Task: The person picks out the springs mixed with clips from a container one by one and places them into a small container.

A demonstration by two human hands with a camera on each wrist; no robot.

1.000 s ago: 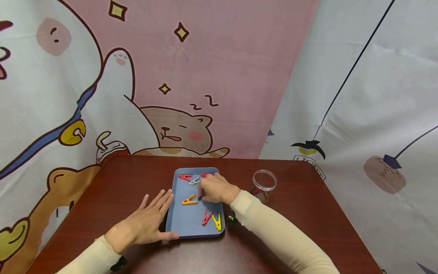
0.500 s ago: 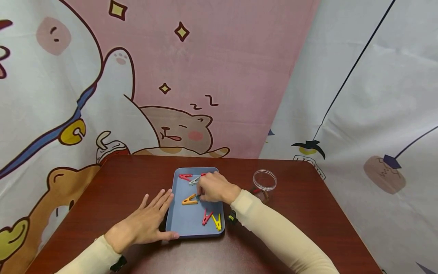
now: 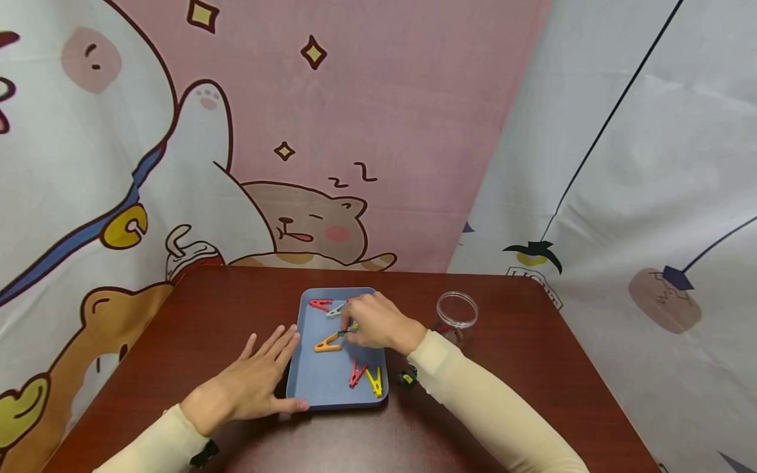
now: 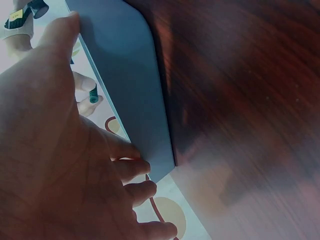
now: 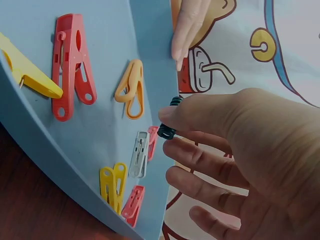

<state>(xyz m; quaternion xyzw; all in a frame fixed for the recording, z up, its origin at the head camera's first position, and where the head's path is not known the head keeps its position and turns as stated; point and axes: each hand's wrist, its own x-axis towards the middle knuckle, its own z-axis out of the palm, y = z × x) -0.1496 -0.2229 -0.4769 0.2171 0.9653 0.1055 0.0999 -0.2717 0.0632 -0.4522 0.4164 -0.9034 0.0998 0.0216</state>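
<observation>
My right hand (image 3: 381, 322) pinches a small dark green coil spring (image 5: 167, 131) between thumb and index finger, above the blue tray (image 3: 337, 384). The other fingers are loosely bent. My left hand (image 3: 254, 381) lies with fingers spread along the tray's left side, its thumb at the near corner. Clothespins lie in the tray: an orange one (image 3: 328, 345) beside the spring, a red one (image 3: 357, 374) and a yellow one (image 3: 375, 382) near the front. At the far end are a pale one (image 5: 139, 155), another yellow one (image 5: 113, 185) and red ones (image 5: 133, 206), partly hidden by my hand in the head view.
A clear round container (image 3: 457, 310) stands on the brown table (image 3: 503, 368) right of the tray, with reddish and brown things low in it, partly behind the right sleeve (image 3: 473, 387). A printed cloth (image 3: 414, 131) hangs behind the table.
My right hand has risen slightly and shifted a little to the right with the spring, uncovering a bit of yellow clothespin behind it. The left hand and tray stay put.
</observation>
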